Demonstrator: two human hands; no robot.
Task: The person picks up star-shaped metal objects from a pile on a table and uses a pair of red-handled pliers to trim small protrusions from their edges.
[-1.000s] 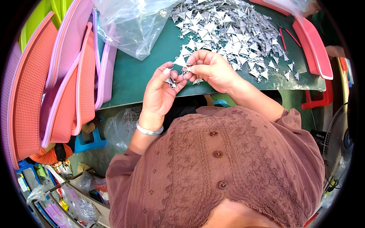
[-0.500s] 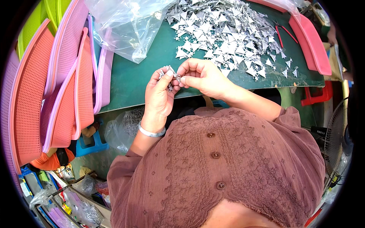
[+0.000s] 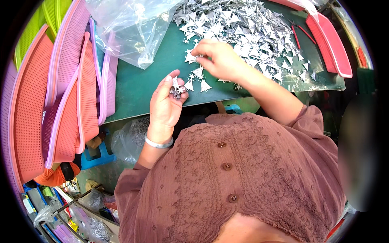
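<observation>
My left hand (image 3: 165, 101) is closed around a small bunch of silver-grey metal pieces (image 3: 177, 88), held between thumb and fingers just above the table's near edge. The pieces have triangular bodies with small loops and points. Further forward, my right hand (image 3: 222, 58) is at the near left side of a big pile of such pieces (image 3: 243, 30). Its thumb and forefinger are slightly apart beside a triangular piece (image 3: 189, 56); the other fingers are curled and partly hidden. Between my hands, a few loose triangular pieces (image 3: 205, 85) lie on the green table (image 3: 137, 93).
A clear plastic bag (image 3: 133, 32) lies on the table's left side. Stacked perforated baskets (image 3: 30, 109) in orange, purple and green crowd the left. Red-handled pliers (image 3: 297, 38) and a pink basket (image 3: 330, 46) are at the right. A blue stool (image 3: 97, 156) stands below.
My right hand has left my left hand and moved forward to the pile. My left hand has dropped slightly toward me, still holding pieces. Several loose pieces now show on the table between them.
</observation>
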